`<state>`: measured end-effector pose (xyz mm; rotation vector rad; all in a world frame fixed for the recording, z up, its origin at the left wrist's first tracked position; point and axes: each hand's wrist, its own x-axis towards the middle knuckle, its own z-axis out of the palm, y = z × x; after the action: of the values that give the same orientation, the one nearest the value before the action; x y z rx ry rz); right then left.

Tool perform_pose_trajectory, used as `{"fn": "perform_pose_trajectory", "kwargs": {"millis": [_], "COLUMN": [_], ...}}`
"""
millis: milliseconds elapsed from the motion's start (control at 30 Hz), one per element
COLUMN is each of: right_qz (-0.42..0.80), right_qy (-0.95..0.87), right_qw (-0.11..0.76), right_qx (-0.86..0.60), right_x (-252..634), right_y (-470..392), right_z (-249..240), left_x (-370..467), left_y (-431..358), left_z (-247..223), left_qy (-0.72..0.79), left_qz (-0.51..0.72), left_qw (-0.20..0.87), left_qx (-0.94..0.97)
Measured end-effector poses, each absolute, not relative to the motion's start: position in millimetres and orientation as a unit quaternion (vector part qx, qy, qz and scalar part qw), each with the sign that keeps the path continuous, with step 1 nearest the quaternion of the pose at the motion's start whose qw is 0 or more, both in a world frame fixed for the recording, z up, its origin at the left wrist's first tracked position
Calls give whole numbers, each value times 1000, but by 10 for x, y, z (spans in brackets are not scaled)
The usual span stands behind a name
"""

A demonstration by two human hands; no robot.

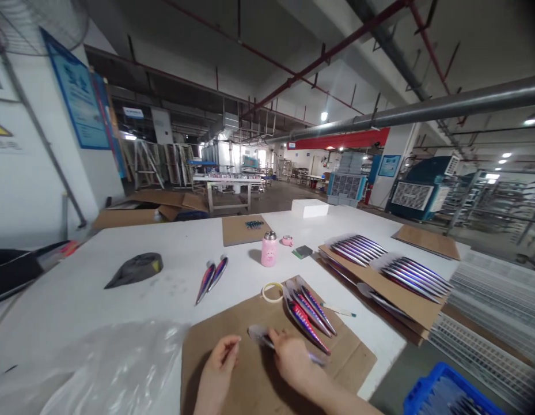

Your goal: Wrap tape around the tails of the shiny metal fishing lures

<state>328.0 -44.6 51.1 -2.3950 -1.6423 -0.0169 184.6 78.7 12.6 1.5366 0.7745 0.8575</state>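
My right hand [291, 358] grips a long purple and silver fishing lure [261, 336] that lies across a brown cardboard sheet [353, 357] at the table's near edge. My left hand [222, 357] hovers just left of the lure's tip with fingers pinched together; whether it holds anything small I cannot tell. Several finished lures [308, 314] lie in a row on the same cardboard, just beyond my right hand. A roll of tape [272, 292] sits at the cardboard's far edge.
Two loose lures [212, 278] lie on the white table [120, 288], with a dark bag [135, 268] to the left. A pink bottle [269, 249] stands mid-table. Stacked cardboard with lure rows [392, 271] fills the right. Clear plastic [107, 369] lies near left; a blue crate [448, 395] sits below right.
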Motion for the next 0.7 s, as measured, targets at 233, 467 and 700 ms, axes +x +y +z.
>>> {"fn": "perform_pose_trajectory", "kwargs": {"millis": [233, 467, 700], "right_qz": [99, 157, 193], "right_qy": [-552, -551, -550], "right_qw": [181, 233, 324], "right_qx": [-808, -786, -745], "right_x": [2851, 2832, 3002], "right_y": [-676, -707, -574], "right_z": [497, 574, 464], "left_x": [1896, 1881, 1889], "left_y": [644, 626, 647], "left_z": [83, 87, 61], "left_qy": [283, 260, 256], "left_qz": [310, 251, 230], "left_qw": [538, 517, 500], "left_qx": [731, 776, 794]}}
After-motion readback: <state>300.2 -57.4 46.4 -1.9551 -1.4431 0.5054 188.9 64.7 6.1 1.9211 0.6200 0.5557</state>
